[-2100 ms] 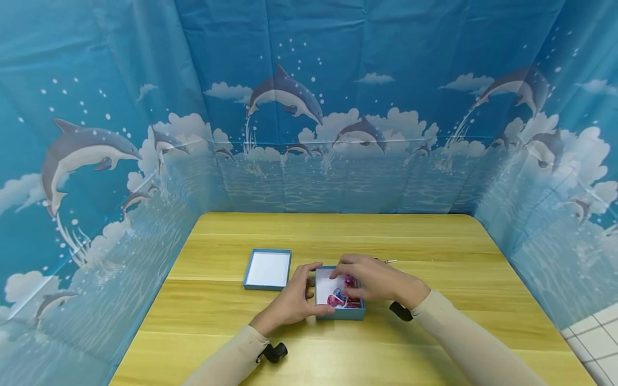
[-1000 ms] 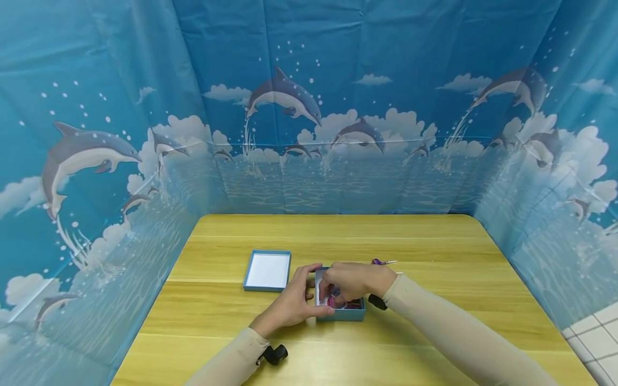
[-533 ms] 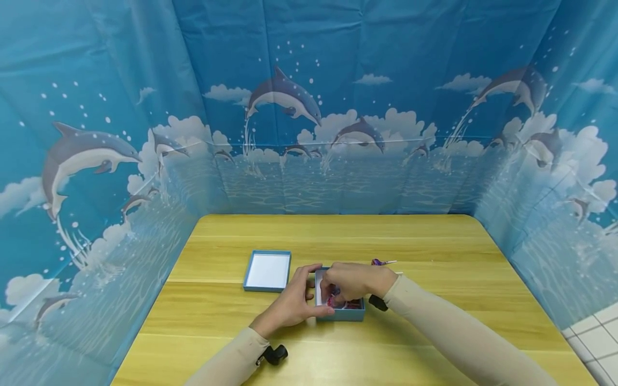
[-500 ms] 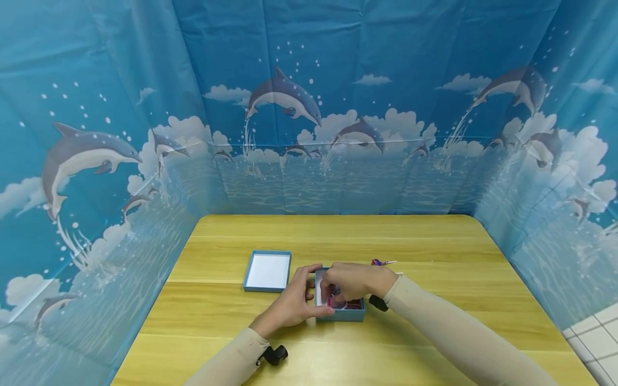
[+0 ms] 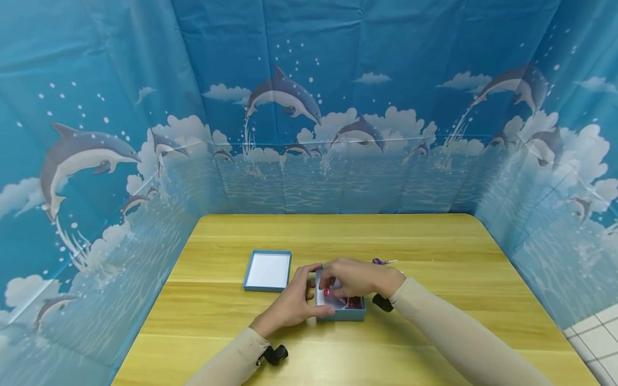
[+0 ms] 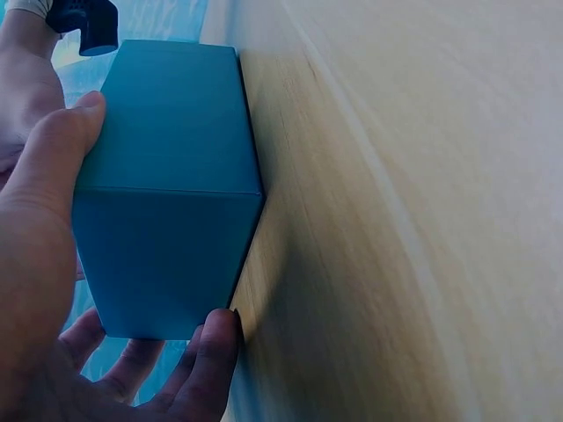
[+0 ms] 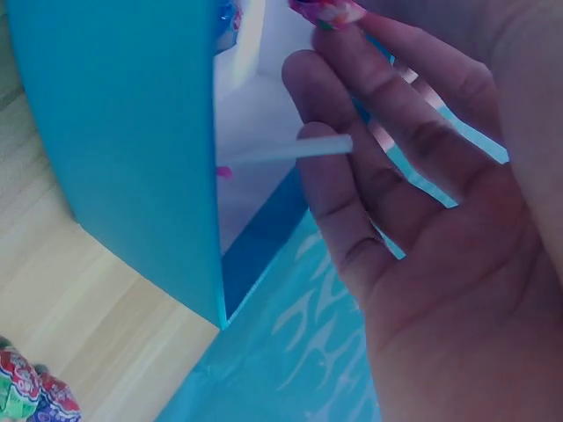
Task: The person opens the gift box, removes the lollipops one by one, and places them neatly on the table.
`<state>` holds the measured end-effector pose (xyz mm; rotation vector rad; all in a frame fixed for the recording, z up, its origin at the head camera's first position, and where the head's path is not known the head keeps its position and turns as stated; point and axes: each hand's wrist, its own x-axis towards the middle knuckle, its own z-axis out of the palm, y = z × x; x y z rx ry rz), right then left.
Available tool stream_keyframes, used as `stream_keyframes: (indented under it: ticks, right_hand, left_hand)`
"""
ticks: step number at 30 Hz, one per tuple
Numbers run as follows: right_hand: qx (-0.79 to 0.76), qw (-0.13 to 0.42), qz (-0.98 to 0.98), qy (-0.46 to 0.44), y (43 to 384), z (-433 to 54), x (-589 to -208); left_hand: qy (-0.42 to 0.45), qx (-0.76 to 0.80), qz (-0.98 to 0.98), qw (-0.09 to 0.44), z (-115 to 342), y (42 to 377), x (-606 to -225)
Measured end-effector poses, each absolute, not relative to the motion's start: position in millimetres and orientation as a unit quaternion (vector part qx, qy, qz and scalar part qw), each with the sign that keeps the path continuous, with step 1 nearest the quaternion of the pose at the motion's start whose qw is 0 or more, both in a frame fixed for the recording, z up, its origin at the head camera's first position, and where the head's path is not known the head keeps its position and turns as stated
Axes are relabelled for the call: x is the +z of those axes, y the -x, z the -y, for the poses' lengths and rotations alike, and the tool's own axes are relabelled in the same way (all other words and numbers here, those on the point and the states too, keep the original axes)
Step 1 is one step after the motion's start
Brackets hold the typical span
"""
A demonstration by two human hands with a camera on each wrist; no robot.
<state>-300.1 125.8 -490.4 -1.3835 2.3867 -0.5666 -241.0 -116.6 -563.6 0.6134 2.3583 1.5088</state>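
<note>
A small blue box (image 5: 340,315) with a white inside stands on the table, holding several wrapped lollipops. My left hand (image 5: 295,300) grips its left side, thumb at the near wall and fingers round the far corner; the left wrist view shows the thumb on the blue wall (image 6: 167,132). Over the opening, my right hand (image 5: 359,276) pinches a pink-red wrapped lollipop (image 7: 327,12) at its fingertips. A white stick (image 7: 290,149) crosses in front of the right fingers; I cannot tell which lollipop it belongs to. The right hand hides part of the box's contents.
The box's lid (image 5: 267,270), blue-rimmed and white inside, lies left of the box. A purple wrapped lollipop (image 5: 379,261) rests on the wooden table (image 5: 232,332) behind the right wrist. A dolphin-print curtain (image 5: 309,177) surrounds the table's back and sides.
My right hand reached left and down into the box, then rose slightly with a pink-red lollipop at its fingertips. The left hand has kept its grip on the box.
</note>
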Motion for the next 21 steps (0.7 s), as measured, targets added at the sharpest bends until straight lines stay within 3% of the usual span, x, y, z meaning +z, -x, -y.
stream_keyframes:
  ticks: [21]
  right_hand:
    - [-0.246,0.063,-0.835,0.488,289.1,-141.2,-471.0]
  left_hand:
    - [-0.210,0.516,-0.819,0.137,116.1,239.2,-563.4]
